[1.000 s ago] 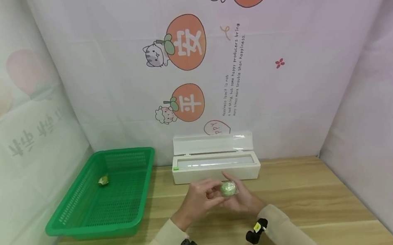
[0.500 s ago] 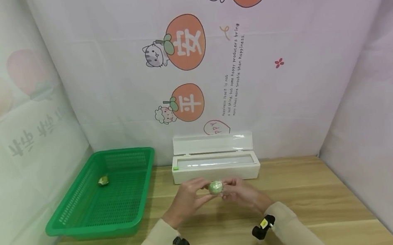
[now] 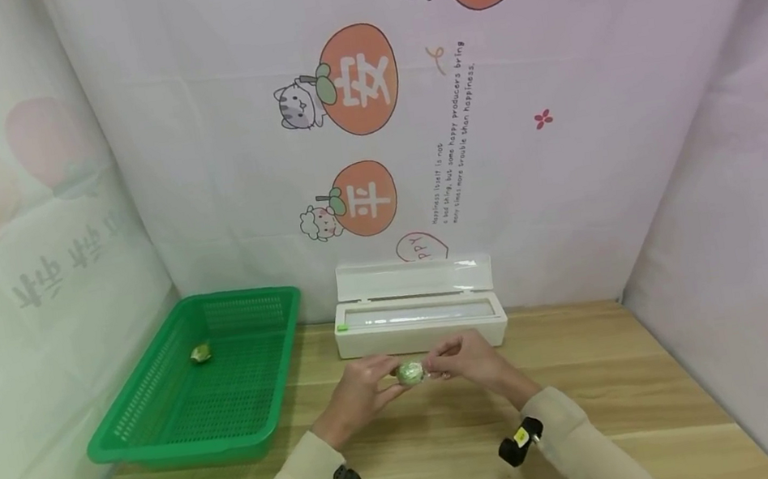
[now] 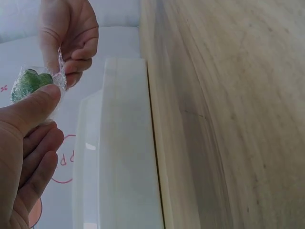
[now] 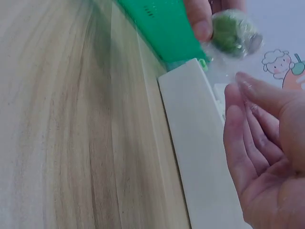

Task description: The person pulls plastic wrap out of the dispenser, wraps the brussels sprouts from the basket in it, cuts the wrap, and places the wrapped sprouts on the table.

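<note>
A small round green vegetable (image 3: pixel 411 373) in clear plastic wrap is held above the table, in front of a white box. My left hand (image 3: pixel 360 394) pinches it between thumb and fingers; the left wrist view shows the thumb lying across the wrapped vegetable (image 4: pixel 29 82). From its right side, my right hand (image 3: pixel 470 358) pinches a gathered end of the plastic wrap (image 4: pixel 61 71). In the right wrist view the wrapped vegetable (image 5: pixel 228 36) sits beyond the right fingertips, film stretching between.
The white box (image 3: pixel 424 340), its clear lid raised, stands against the back wall and looks like a cling film dispenser. At left a green basket (image 3: pixel 186 454) holds another wrapped green piece (image 3: pixel 200 354). Printed cloth walls (image 3: pixel 234 170) enclose the wooden table (image 3: pixel 594 373).
The wrapped vegetable has moved left, from near my right palm into my left fingers. My right hand has turned over and drawn right, now pinching the film's end.
</note>
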`<state>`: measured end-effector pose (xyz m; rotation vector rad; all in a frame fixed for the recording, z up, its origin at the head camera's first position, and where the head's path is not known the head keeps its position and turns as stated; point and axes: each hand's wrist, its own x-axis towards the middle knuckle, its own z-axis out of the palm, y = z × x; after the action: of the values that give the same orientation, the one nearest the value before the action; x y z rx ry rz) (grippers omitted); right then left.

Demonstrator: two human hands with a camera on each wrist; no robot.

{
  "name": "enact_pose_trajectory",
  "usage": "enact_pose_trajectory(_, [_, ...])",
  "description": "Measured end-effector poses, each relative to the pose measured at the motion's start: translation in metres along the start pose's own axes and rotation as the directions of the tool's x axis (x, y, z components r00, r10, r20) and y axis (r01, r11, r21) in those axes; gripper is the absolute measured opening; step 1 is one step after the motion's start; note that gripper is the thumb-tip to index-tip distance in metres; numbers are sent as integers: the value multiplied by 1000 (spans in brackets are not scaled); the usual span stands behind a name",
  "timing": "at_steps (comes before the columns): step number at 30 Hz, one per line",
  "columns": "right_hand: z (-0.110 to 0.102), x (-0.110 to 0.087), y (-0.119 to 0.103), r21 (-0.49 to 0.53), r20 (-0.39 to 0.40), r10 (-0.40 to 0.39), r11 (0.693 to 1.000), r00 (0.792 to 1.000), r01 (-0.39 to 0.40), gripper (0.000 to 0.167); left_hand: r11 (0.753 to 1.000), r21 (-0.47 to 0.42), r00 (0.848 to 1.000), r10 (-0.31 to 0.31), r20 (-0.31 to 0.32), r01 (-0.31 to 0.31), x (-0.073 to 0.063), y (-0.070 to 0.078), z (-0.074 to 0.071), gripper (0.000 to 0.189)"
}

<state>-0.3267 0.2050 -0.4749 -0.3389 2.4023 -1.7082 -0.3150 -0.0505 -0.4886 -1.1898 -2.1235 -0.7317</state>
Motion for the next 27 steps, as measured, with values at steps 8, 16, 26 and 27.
enact_pose_trajectory(8, [2,-10,-9,-41,-49,-19,999,999,17,24,999,41,1000,3,14,-3,-2,-5,3,30])
enact_pose_trajectory(16, [3,-20,-18,-70,-28,-52,996,998,50,21,991,135,999,10,38,-15,0,-2,6,30])
enact_pose_trajectory(26, [15,-26,-25,-270,-106,-129,958,986,96,24,971,235,983,-91,159,52,8,4,9,22])
enact_pose_trajectory(27, [17,-25,-26,-301,-128,-146,948,981,102,25,969,237,981,-107,164,66,10,6,9,20])
